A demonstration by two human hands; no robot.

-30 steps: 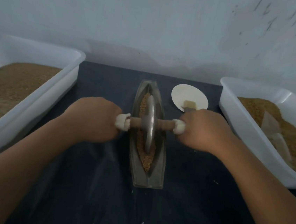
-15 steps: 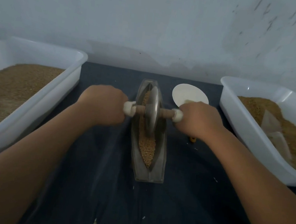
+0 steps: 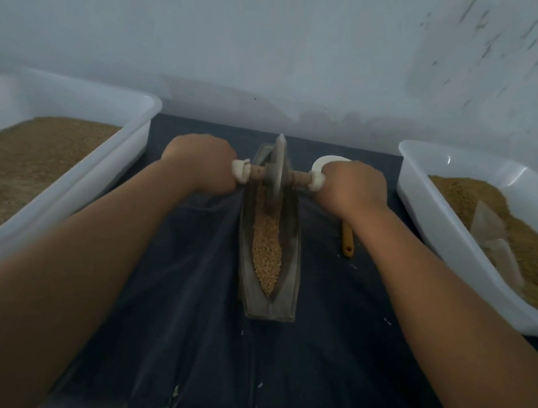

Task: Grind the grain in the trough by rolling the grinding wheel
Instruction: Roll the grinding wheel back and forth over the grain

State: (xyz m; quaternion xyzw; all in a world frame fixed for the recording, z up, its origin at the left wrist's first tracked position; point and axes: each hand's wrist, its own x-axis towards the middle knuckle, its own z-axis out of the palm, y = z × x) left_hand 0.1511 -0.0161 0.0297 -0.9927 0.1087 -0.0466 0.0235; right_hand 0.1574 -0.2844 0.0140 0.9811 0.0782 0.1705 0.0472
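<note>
A narrow boat-shaped metal trough (image 3: 291, 266) lies lengthwise on a dark cloth in the middle of the table. Brown grain (image 3: 266, 253) fills its groove. The grey grinding wheel (image 3: 277, 174) stands upright at the trough's far end, on a wooden axle with white-wrapped ends. My left hand (image 3: 202, 162) grips the axle's left handle. My right hand (image 3: 350, 187) grips the right handle. Both fists are curled tightly around the handles, which are mostly hidden.
A white tub (image 3: 105, 170) of brown grain stands at the left, another white tub (image 3: 431, 227) with grain and a clear scoop at the right. A white disc (image 3: 323, 163) peeks out behind my right hand. An orange stick (image 3: 347, 242) lies beside the trough.
Both hands have pushed the wheel away from me, from the trough's middle to its far end. More grain now shows in the near part of the groove.
</note>
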